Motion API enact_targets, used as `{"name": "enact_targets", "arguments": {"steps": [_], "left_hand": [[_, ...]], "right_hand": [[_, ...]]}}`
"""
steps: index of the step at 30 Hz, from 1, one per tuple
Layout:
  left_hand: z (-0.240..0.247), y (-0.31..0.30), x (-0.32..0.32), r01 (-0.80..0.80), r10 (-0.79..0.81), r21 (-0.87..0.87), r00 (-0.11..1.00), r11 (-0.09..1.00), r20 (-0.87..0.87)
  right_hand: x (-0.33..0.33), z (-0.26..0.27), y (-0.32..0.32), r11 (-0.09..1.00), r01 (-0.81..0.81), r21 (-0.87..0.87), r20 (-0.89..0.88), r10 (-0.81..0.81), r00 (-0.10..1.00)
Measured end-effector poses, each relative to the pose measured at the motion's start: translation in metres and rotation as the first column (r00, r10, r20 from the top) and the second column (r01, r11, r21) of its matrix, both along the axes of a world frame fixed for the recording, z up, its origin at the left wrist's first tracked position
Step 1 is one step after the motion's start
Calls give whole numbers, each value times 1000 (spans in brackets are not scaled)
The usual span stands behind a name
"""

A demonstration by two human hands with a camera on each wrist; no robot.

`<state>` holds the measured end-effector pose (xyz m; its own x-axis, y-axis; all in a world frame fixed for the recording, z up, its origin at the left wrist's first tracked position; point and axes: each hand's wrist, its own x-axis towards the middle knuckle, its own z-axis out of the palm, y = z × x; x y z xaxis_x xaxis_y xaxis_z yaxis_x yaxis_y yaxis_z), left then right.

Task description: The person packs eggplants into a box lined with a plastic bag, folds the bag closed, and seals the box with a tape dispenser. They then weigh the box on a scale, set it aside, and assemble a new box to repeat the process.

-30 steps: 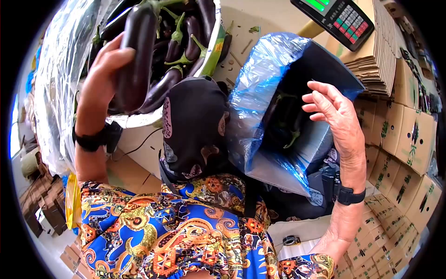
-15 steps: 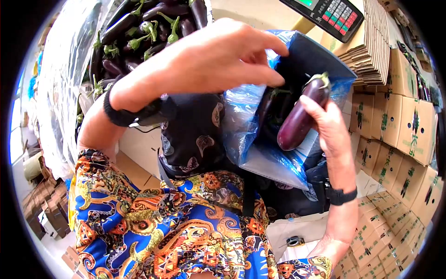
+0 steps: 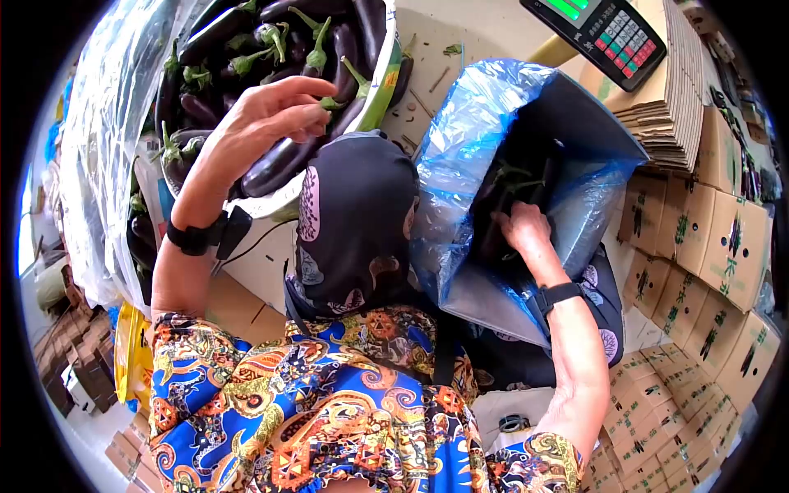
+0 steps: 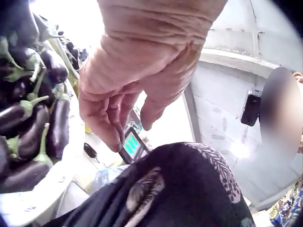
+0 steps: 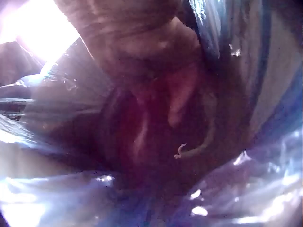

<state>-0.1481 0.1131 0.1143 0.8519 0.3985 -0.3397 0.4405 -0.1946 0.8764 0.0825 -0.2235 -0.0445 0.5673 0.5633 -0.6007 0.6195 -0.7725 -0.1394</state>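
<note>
My left hand hovers over the near edge of a tub heaped with dark purple eggplants. Its fingers hang loosely bent with nothing between them, as the left wrist view also shows. My right hand is down inside a cardboard box lined with a blue plastic bag. In the dim right wrist view, its fingers lie around an eggplant; a pale curved stem shows beside it. Other eggplants lie in the box, mostly in shadow.
A digital scale stands beyond the box, near a stack of flat cardboard. Printed cartons are piled at the right. A knee in dark patterned cloth rises between tub and box. Clear plastic sheeting hangs over the tub's left side.
The left hand gripped an eggplant at the tub, crossed to the box without it, then returned empty. The right hand, empty at first, took hold of an eggplant and lowered it into the box.
</note>
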Motion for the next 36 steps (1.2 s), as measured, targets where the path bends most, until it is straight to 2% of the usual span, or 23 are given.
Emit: {"name": "enact_targets", "arguments": {"steps": [3,4,5,7,9,11,12,13,14,15,17,18,19,20,21,25,27,28,30,33,36], "left_hand": [[-18,19,-29,-126,127,43,992,991,-23],[-22,24,-40,-187,187,22,982,982,-23],[-22,28,-49,-257,258,33,965,966,-34],[-34,40,-74,-363,363,8,931,932,-31],[-44,50,-103,-469,469,3,883,883,11],[-47,53,-124,-562,562,-11,826,827,46],[-47,51,-129,-572,570,36,820,820,43],[-51,49,-133,-574,574,79,819,815,29],[-61,49,-141,-533,532,94,846,841,34],[-72,47,-143,-469,469,216,881,856,53],[-86,28,-133,-426,428,232,903,874,46],[-87,23,-124,-212,259,422,964,881,-57],[-89,19,-116,25,104,571,976,820,-192],[-91,12,-108,126,69,533,941,837,-331],[-97,4,-103,142,90,599,936,788,-340],[-97,10,-93,118,89,641,956,759,-281],[-86,14,-94,38,88,557,976,830,-198],[-76,14,-98,-44,118,438,983,898,-143],[-71,16,-107,-199,228,203,965,959,-129],[-73,17,-121,-285,296,182,954,941,-40],[-65,13,-117,-272,294,267,955,925,-46]], "right_hand": [[9,-5,-11,999,13,32,-92,-10,996],[16,-44,-30,988,78,136,-151,-57,987],[25,-41,-28,988,98,120,-254,-65,965],[24,-20,-19,961,274,36,-420,-234,877],[26,-30,-26,975,209,76,-386,-164,908],[25,-2,-17,998,54,15,-249,-48,967],[26,2,-17,1000,12,-7,-219,-13,976],[26,6,-18,1000,-4,-1,-230,4,973],[26,15,-16,998,45,32,-258,-35,966],[26,25,-13,993,101,62,-285,-80,955],[28,46,-2,974,191,124,-325,-142,935],[28,61,5,960,237,152,-346,-173,922],[24,83,18,951,279,134,-368,-214,905],[24,95,21,933,322,164,-421,-229,878],[25,104,22,910,369,191,-472,-244,847],[42,131,10,878,412,242,-522,-240,818],[57,136,-6,782,567,257,-582,-344,737],[60,142,-11,747,606,275,-564,-385,730],[66,149,-21,666,666,336,-562,-425,710],[67,148,-29,608,706,362,-604,-424,675],[61,146,-26,609,711,351,-618,-419,665]]}}
